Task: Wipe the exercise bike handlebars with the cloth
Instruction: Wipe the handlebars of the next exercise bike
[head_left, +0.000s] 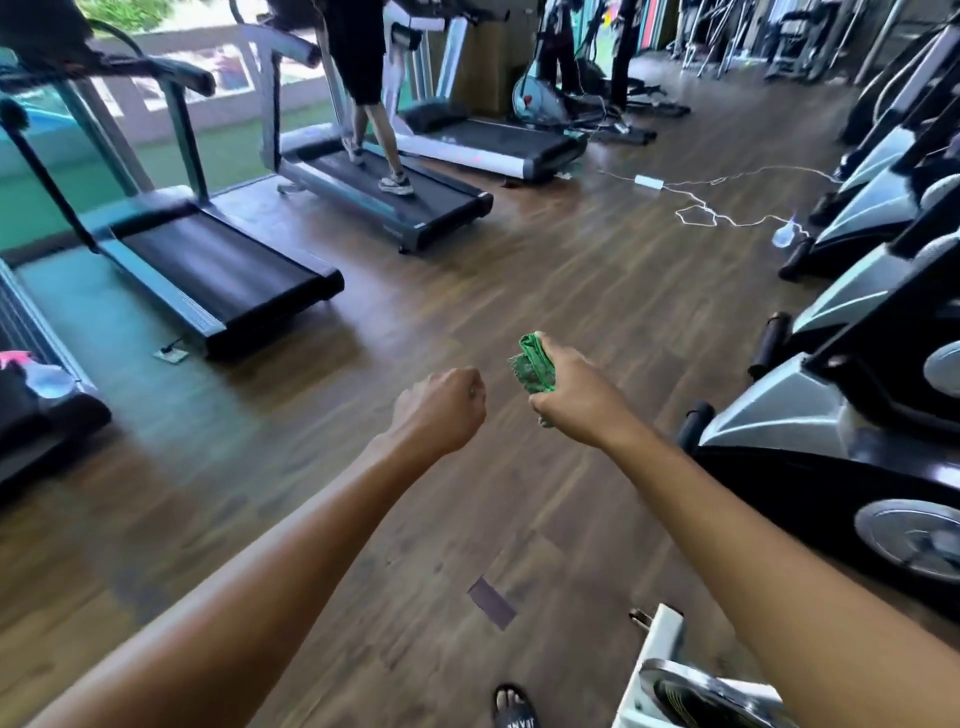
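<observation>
My right hand (574, 397) grips a bunched green cloth (532, 366) out in front of me, above the wooden floor. A little to its left, my left hand (441, 410) is curled into a fist and holds nothing. Black and silver exercise bikes (841, 415) stand in a row along the right edge, just right of my right forearm; their handlebars are out of view. Part of a white machine frame (670, 670) shows at the bottom right, under my right arm.
Several treadmills (218, 270) line the left and back; a person walks on one treadmill (410, 197). White cables and a power strip (649, 182) lie on the floor at right. A spray bottle (49, 376) rests on a treadmill at far left. My sandalled foot (514, 706) shows below.
</observation>
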